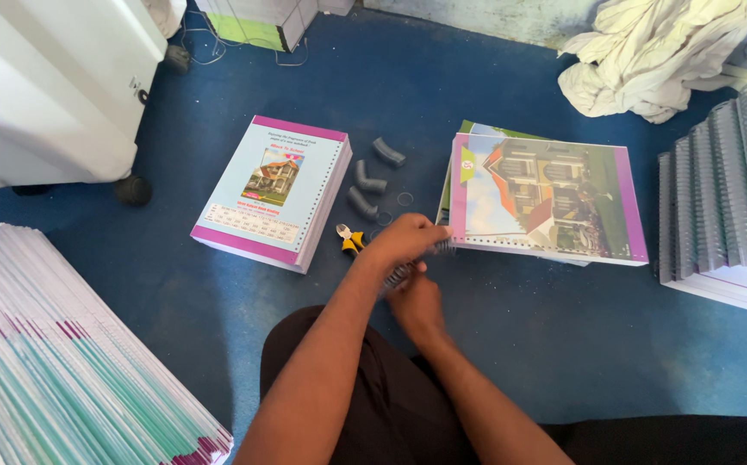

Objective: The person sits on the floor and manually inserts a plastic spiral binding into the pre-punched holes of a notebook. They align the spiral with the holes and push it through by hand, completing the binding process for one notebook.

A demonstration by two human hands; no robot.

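Two hands meet over a blue floor (520,336), working a metal spiral binding coil (401,274) at the punched left edge of a booklet (550,200) with a house on its cover. Fingers of the left hand (404,241) curl over the coil's upper end beside the booklet's corner; the right hand (417,306) grips its lower end from below. Its long axis runs diagonally — upper right, at the booklet, down to lower left. Yellow-handled pliers (349,239) lie just left of the hands, near a second bound booklet (272,191).
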